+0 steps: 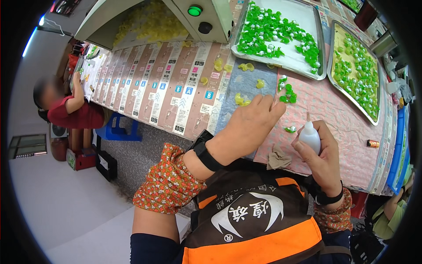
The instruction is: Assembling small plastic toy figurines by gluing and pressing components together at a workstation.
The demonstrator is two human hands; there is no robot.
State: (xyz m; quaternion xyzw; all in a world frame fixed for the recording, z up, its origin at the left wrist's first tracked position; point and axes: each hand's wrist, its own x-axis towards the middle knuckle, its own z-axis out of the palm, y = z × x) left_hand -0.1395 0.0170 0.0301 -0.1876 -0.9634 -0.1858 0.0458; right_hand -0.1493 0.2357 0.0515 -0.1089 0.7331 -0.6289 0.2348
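Observation:
My right hand (pixel 323 152) is wrapped round a small white squeeze bottle (pixel 309 138), its thin nozzle pointing up and away from me. My left hand (pixel 248 125) reaches over the seam of a blue and a pink cloth. Its fingers bend downward, slightly apart, with the thumb hidden and nothing visible in them. Beside these fingertips lie translucent yellow pieces (pixel 241 100), and just beyond them a few green pieces (pixel 288 94) with white eye-like balls. Between my hands one green-and-white piece (pixel 290 129) rests alone on the pink cloth (pixel 347 145).
A metal tray (pixel 324 57) of green pieces stands at the back; another tray (pixel 330 75) of green and yellow ones is to its right. A machine (pixel 215 15) with a lit green button holds yellow pieces. A crumpled rag (pixel 278 158) lies near me. Another person (pixel 72 103) sits far left.

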